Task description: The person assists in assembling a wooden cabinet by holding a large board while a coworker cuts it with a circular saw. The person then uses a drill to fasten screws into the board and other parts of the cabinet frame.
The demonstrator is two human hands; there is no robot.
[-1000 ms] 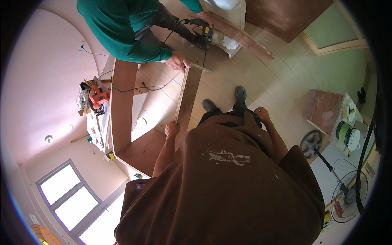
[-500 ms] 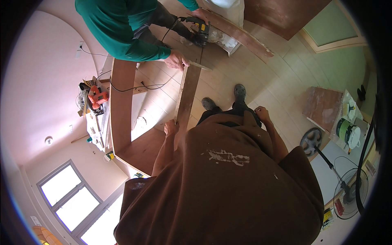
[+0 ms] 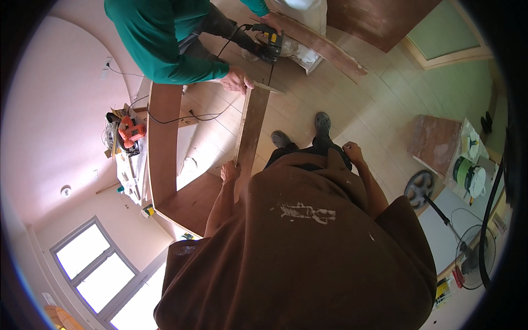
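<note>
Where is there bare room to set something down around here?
The widest bare patch is the floor bordered by the grey shoes, the rough-edged plank at top and the reddish-brown board at right. A smaller gap lies between the narrow board at the left hand and the brown panel, but a cable crosses it. Crowded: around the orange saw.

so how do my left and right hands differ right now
Your left hand grips the edge of the long brown board, while your right hand is off the board, with nothing visible in it. In the picture, your left hand is to the left of your dark shoes; your right hand is to their right. Both are bare, with curled fingers.
</note>
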